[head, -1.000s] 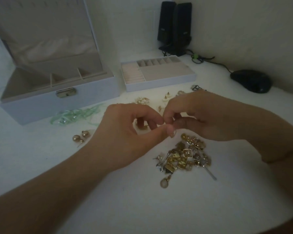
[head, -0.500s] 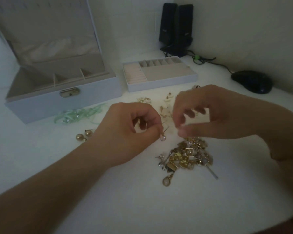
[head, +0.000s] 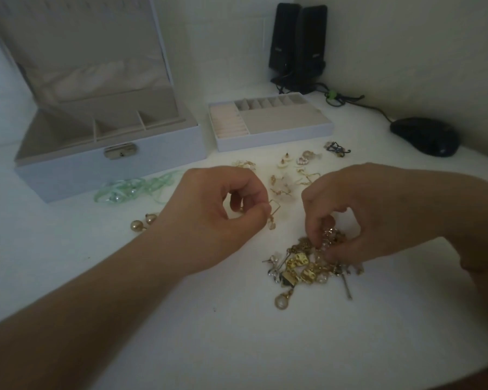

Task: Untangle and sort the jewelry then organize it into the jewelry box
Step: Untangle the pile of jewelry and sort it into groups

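A tangled pile of gold jewelry (head: pixel 302 267) lies on the white table, right of centre. My left hand (head: pixel 217 218) pinches a small gold drop earring (head: pixel 271 218) just left of the pile. My right hand (head: pixel 347 218) reaches down onto the top of the pile, its curled fingertips pinching a piece there. The open white jewelry box (head: pixel 110 161) stands at the back left, lid raised. Its removable tray (head: pixel 273 136) sits beside it to the right.
Sorted earrings (head: pixel 290 170) lie in front of the tray, a green ribbon necklace (head: pixel 133 190) by the box, two pearl studs (head: pixel 143 222) near my left wrist. A dark piece (head: pixel 335 149), black speakers (head: pixel 299 43) and a mouse (head: pixel 424 136) sit at the back right.
My hands, pinched together a second ago, have come apart. The left hand kept the earring and the right hand dropped onto the jewelry pile.
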`<state>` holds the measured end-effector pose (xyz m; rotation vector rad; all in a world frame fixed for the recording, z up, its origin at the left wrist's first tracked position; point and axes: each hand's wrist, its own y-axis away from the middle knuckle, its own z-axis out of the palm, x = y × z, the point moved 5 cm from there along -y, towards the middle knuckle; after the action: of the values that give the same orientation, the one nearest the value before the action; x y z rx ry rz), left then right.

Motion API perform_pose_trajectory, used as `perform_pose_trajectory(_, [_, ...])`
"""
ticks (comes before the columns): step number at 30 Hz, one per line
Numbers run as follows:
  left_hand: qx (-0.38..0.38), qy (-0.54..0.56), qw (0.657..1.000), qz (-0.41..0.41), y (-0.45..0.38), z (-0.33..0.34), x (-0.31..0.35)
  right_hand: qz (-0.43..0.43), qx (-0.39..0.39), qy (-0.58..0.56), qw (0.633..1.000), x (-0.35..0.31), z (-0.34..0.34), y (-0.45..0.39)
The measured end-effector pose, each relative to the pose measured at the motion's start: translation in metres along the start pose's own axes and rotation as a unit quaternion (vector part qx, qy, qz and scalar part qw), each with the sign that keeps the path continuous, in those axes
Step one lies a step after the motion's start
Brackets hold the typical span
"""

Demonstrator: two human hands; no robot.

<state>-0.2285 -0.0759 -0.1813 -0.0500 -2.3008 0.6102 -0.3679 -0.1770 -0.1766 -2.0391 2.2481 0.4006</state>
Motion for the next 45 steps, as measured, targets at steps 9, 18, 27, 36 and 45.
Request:
perform_pose_trajectory(9, [-0.034,0.011,0.999,0.024,-0.001,-0.006,0.000,-0.037,-0.008,-0.086,0.996,0.002,-0.001,0.000])
perform_pose_trajectory(18, [-0.065,0.093,0.994,-0.002,-0.013,-0.060,-0.014,-0.067,0.148,-0.192,0.968,-0.010,-0.020,-0.007])
perform_pose_trajectory(27, [-0.274,-0.055,0.960,-0.016,-0.002,-0.040,-0.021,-0.006,0.196,-0.144,0.970,-0.043,-0.005,-0.046])
perform_pose_trajectory(36, [-0.309,-0.112,0.943,-0.057,0.001,-0.037,-0.038,0.003,0.182,-0.076,0.980,-0.051,0.010,-0.062])
perform_pose_trajectory(45, [-0.226,-0.088,0.970,0.027,-0.004,-0.033,-0.024,-0.011,0.208,-0.084,0.974,-0.025,-0.019,-0.033])
